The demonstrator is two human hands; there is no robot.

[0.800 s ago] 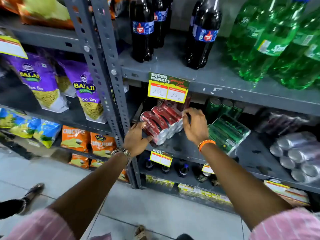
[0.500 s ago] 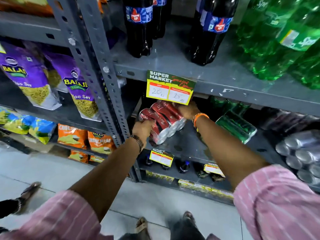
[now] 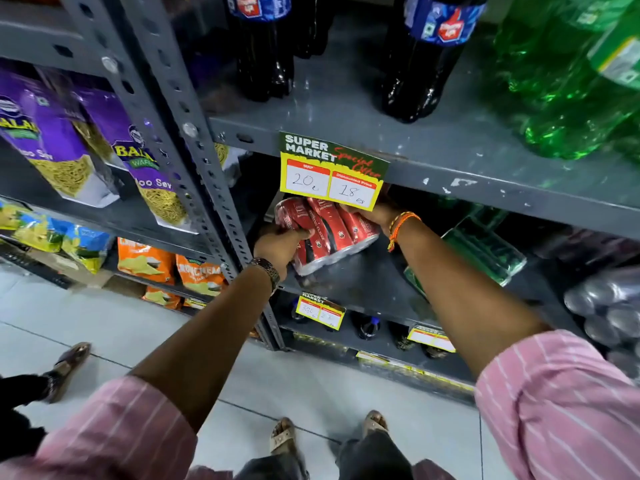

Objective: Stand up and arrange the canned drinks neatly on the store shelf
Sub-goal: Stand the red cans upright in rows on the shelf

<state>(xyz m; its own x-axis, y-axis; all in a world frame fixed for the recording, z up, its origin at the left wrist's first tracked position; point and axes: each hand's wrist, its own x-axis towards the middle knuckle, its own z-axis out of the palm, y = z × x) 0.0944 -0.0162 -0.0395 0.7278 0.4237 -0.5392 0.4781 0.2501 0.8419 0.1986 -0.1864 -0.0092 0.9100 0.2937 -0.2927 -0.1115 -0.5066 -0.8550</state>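
A shrink-wrapped pack of red cans [image 3: 329,233] lies on its side on the grey middle shelf [image 3: 363,285], its silver can ends toward me. My left hand [image 3: 280,245] grips the pack's near left corner. My right hand [image 3: 374,214] holds the pack's far right side, partly hidden behind the yellow price tag [image 3: 332,171]. A wrapped pack of green cans [image 3: 485,251] lies tilted on the same shelf to the right, behind my right forearm. Silver cans [image 3: 609,306] are stacked on their sides at the far right.
Dark cola bottles [image 3: 266,46] and green soda bottles [image 3: 571,81] stand on the shelf above. A perforated grey upright [image 3: 194,161] borders the pack on the left; snack bags [image 3: 149,168] hang beyond it. Small bottles [image 3: 367,327] sit on the shelf below. Another person's foot [image 3: 65,365] is at the left.
The camera has moved closer to the shelf. Both hands closed on the red can pack from its two sides, and the pack has turned slightly and lifted at its left.
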